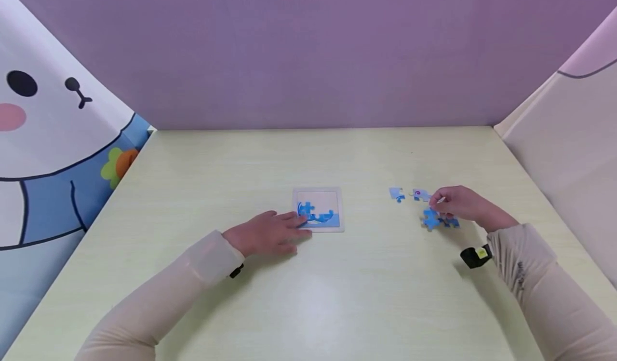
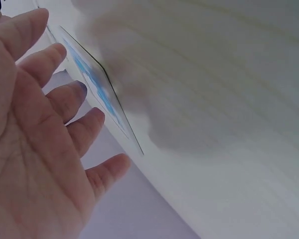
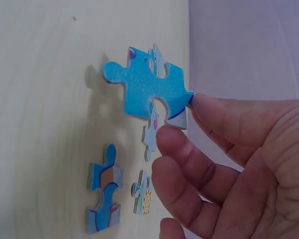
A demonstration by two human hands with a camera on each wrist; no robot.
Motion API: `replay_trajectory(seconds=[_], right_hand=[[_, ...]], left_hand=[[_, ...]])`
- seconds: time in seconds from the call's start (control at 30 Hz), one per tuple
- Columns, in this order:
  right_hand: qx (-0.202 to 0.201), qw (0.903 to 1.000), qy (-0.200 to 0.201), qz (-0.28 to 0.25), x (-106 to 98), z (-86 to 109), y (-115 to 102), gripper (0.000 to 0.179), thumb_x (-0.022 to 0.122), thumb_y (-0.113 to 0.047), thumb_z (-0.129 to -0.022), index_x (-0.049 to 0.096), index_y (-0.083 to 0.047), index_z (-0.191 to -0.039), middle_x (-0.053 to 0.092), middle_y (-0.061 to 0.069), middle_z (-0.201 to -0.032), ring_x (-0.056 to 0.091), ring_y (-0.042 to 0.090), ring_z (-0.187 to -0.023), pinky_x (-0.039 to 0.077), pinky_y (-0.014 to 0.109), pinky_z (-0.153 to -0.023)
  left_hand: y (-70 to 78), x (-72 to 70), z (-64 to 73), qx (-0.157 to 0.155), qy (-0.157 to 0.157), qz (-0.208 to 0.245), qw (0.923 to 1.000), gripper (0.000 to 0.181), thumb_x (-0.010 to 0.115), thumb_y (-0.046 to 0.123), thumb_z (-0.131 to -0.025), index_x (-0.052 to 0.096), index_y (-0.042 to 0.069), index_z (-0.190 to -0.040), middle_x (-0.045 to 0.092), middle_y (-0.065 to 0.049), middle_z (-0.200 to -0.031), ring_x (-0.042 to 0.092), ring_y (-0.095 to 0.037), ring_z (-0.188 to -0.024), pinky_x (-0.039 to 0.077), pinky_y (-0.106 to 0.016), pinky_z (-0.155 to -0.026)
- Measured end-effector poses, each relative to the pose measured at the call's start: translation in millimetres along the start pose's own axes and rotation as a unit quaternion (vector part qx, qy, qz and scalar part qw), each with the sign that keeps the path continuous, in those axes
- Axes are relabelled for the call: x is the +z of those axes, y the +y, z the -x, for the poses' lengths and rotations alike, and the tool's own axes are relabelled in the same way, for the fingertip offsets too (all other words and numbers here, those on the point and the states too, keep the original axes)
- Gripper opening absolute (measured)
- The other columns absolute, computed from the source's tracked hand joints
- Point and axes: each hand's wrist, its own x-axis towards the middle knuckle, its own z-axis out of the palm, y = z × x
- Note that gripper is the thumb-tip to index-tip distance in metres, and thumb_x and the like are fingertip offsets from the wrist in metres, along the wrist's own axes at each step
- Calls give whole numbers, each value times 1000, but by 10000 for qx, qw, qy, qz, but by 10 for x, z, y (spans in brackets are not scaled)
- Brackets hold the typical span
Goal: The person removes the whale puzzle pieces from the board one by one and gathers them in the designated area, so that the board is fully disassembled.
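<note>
A square puzzle tray with a pale rim [image 1: 341,211] lies flat, with joined blue pieces [image 1: 324,219] along its bottom and left. My left hand [image 1: 272,234] spreads its fingers over the tray's lower left corner; I cannot tell how firmly they touch. In the left wrist view those fingers [image 2: 82,132] are extended and hold nothing. My right hand [image 1: 460,203] pinches a blue puzzle piece [image 3: 147,89] by one end between thumb and fingers, raised off the table. Below it lies another blue and brown puzzle piece [image 3: 107,189].
Loose puzzle pieces lie near the right hand: a pale blue one [image 1: 397,194], one with a pink swirl [image 1: 421,195], and one with a yellow pattern [image 3: 143,194]. A purple wall [image 1: 308,55] stands behind the light wooden table [image 1: 217,168], with printed panels at both sides.
</note>
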Motion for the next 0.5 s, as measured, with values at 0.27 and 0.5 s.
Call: replay_trajectory(seconds=[0.27,0.5], right_hand=[[110,9999,-94,42,30,-22,22,12,56,-9,-92,61,1,-97,51,0,-67,50,18,-64,40,33,-68],[72,9997,-189,115,52,-89,31,13,54,-8,-94,59,3,-97,47,0,-63,45,17,-59,38,32,-62]], left_hand=[[45,-5,-7,-156,-256,-51,9995,50,48,34,-100,42,16,-146,33,-9,-153,29,-30,-140,32,-52,-105],[40,12,-8,-218,-319,6,9993,51,47,34,-100,41,16,-147,33,-8,-153,28,-30,-141,29,-53,-107]])
